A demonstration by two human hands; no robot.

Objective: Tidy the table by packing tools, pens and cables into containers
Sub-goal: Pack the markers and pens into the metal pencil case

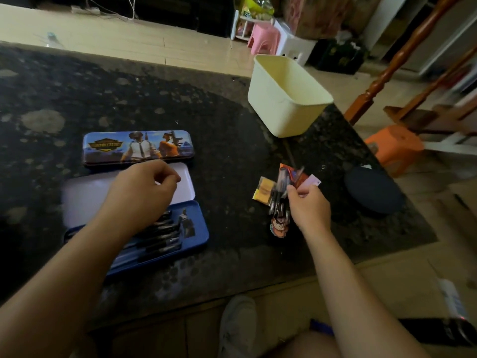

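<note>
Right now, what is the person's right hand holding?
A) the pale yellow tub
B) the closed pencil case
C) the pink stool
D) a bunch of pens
D: the right hand has its fingers curled round a bunch of dark pens, while the tub stands apart from it, farther back on the table.

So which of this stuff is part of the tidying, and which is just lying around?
Job: open case, closed tin, tub, pens in the right hand.
Lying about: pink stool, orange stool, shoe, all down on the floor.
</note>
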